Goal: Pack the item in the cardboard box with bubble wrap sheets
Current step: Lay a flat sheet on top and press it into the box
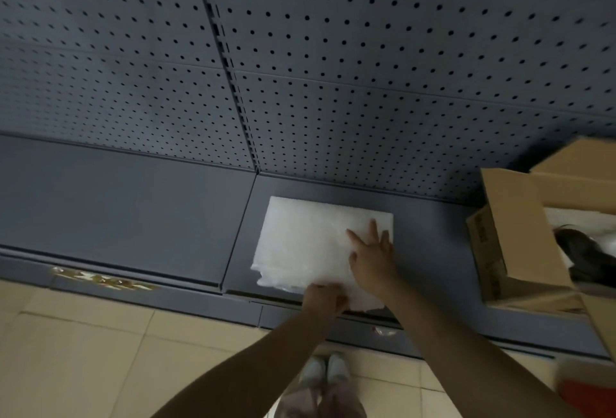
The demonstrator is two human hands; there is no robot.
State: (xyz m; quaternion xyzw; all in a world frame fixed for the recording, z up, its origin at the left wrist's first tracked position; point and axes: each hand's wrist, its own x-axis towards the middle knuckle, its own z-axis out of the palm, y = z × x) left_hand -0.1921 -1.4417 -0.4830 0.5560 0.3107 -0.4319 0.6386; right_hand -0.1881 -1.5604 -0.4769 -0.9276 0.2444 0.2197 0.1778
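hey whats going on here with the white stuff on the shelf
A person is working a stack of bubble wrap sheets on a grey shelf. The right hand lies flat on top with fingers spread, while the left hand pinches the near edge. An open cardboard box sits to the right, already holding a dark item on white wrap.

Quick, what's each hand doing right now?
Left hand: fingers curled, gripping the near edge of the bubble wrap sheets.
Right hand: open, fingers spread flat, pressing on the sheets.
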